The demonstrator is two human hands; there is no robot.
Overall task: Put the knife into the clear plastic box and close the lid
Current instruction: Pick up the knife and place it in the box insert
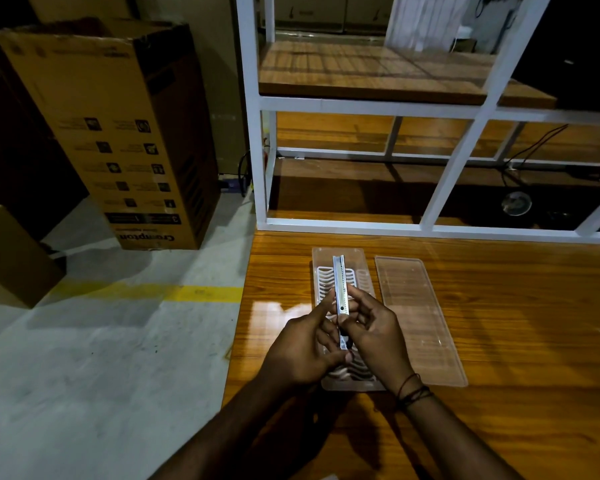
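A slim silver utility knife (pixel 339 289) is held lengthwise above the clear plastic box (pixel 326 261), its tip pointing away from me. My left hand (pixel 302 348) grips the knife's near end and my right hand (pixel 374 327) pinches its middle from the right. The open box lies on the wooden table and holds a white slotted insert (pixel 321 282). My hands hide the box's near half. The clear lid (pixel 418 317) lies flat on the table just right of the box, apart from it.
A white metal frame shelf (pixel 440 168) stands at the table's far edge. The table's left edge (pixel 243 306) drops to a concrete floor with a yellow line. A tall cardboard carton (pixel 118 133) and a smaller one (pixel 11 258) stand on the floor to the left.
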